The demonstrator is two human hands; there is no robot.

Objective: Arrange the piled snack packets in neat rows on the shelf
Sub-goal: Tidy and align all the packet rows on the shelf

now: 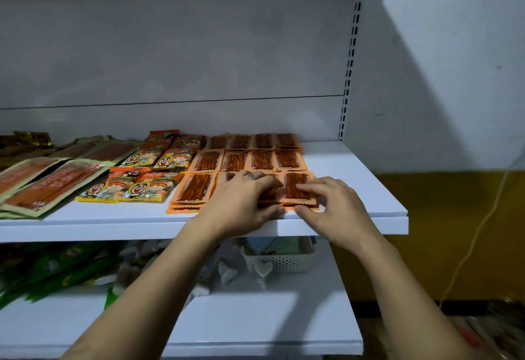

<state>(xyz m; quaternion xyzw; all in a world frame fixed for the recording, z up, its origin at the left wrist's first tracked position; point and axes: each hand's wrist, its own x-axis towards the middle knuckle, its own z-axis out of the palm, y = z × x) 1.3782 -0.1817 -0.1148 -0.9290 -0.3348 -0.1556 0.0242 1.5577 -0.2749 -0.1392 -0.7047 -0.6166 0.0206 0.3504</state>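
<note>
We are working at the white shelf [355, 189]. The orange packets [235, 161] are lying on it in three rows of four, running back to the rear panel. Both our hands are resting on the front row.

Our left hand [241, 200] is covering the row's second place and reaching onto the third stack [270, 195]. Its fingers are lying curved across the top and its thumb is pressing the front edge, so it is pinching that stack lightly. At its 3 o'clock, our right hand [335, 212] is gripping the end stack [295, 179] the same way. Its fingertips are sitting on top and its thumb is tucking against the near edge, the hand only partly closed. The two stacks are lying just beside each other.

At 9 o'clock of the orange rows, yellow cartoon packets [147, 186] are lying in pairs, and further toward 9 o'clock long pale packets [42, 183] are fanning out. At 6 o'clock, below the shelf, a white basket [279, 260] is sitting on the lower board, with green packets [42, 268] at its 9 o'clock.
</note>
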